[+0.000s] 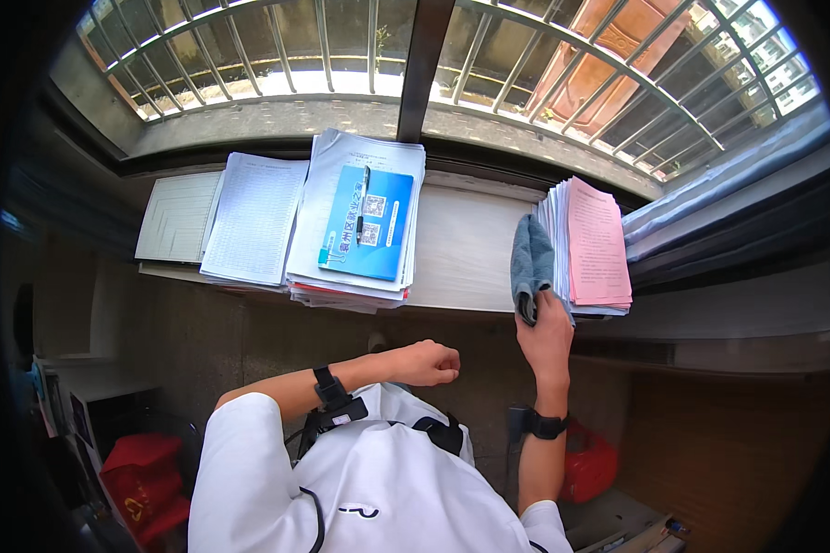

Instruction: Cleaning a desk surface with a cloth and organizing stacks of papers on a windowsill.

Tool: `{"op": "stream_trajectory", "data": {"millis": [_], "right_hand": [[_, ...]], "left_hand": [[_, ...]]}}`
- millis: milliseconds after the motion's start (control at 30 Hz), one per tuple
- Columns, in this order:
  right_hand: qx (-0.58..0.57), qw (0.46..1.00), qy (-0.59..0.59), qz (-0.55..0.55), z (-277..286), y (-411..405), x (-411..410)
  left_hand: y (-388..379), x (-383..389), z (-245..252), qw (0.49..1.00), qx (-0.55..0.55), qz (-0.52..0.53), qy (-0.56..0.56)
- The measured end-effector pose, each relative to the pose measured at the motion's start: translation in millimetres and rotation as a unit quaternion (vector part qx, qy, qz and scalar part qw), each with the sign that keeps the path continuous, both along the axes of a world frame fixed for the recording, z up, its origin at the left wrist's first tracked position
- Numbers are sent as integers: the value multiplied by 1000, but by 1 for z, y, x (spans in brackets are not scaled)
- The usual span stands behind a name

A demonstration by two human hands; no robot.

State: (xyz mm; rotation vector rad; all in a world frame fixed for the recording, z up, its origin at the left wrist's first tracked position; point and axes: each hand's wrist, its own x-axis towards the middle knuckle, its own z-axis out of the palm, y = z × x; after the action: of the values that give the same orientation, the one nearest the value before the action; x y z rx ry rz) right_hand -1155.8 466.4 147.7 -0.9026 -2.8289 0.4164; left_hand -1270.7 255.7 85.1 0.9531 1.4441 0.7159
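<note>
My right hand (548, 332) grips the lower end of a folded grey-blue cloth (534, 259), which lies along the left side of a paper stack topped with pink sheets (597, 249). In front of my body, my left hand (432, 363) is closed in a loose fist with nothing visible in it. On the white windowsill board (470, 249), left of the cloth, stands a tall stack of papers (301, 242). A blue printed booklet (387, 186) with a binder clip and a pen (363, 207) lies on top of it.
Further left are another paper stack (252, 214) and a pale lined board or sheet (176, 214). A barred window (415, 83) runs behind the sill, with a curtain (726, 186) at right. A red bag (145, 477) is at lower left, and a red object (591, 463) is behind my right forearm.
</note>
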Motion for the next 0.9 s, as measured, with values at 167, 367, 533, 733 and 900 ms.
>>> {"op": "stream_trajectory", "data": {"millis": [167,367,533,733,900], "right_hand": [[86,977,-161,113,-158,31,-73],[58,979,-47,190,-204,50,-108],[67,976,17,206,-209,75,-157],[65,983,5,171,-216,94,-198],[30,980,13,195,-213,87,-178]], "left_hand": [[12,2,-12,981,137,27,137],[40,17,-25,937,184,153,255],[58,35,-52,892,138,299,308],[91,45,-57,846,95,386,356],[111,34,-50,801,123,392,435]]}}
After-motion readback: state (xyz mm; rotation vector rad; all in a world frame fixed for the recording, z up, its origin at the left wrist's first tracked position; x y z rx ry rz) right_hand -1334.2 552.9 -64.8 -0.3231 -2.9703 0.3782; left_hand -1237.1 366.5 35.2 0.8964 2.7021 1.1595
